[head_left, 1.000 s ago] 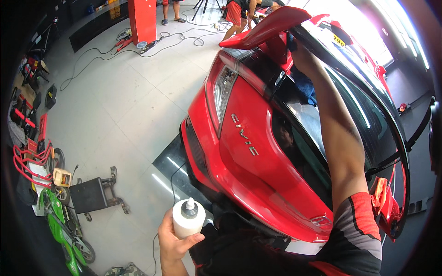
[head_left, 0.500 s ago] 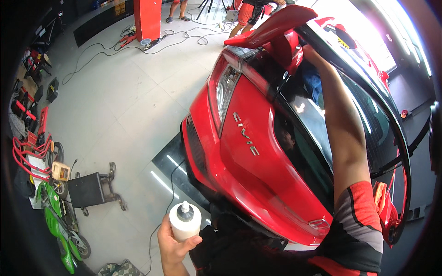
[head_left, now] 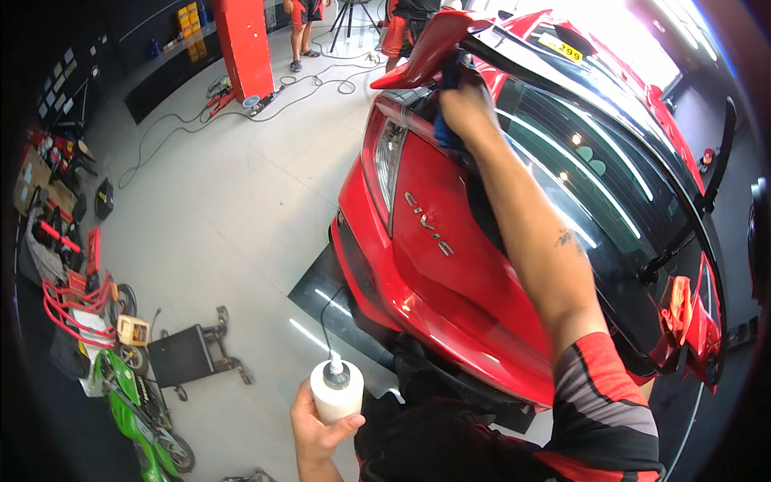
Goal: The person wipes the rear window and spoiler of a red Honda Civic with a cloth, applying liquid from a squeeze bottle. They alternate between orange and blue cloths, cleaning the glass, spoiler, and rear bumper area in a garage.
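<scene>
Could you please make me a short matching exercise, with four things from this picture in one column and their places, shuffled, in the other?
Things
1. White bottle
2. Blue cloth
3. Orange cloth
4. Green bike

Places
A. At the picture's lower left
B. In the left hand
C. Toward the picture's right edge, by the rear window
D. In the right hand

Right pairs: 1-B, 2-D, 3-C, 4-A

One white bottle [head_left: 337,395], one blue cloth [head_left: 445,133] and one orange cloth [head_left: 679,305] appear with one red hatchback [head_left: 434,201] and one red pillar [head_left: 243,52].
</scene>
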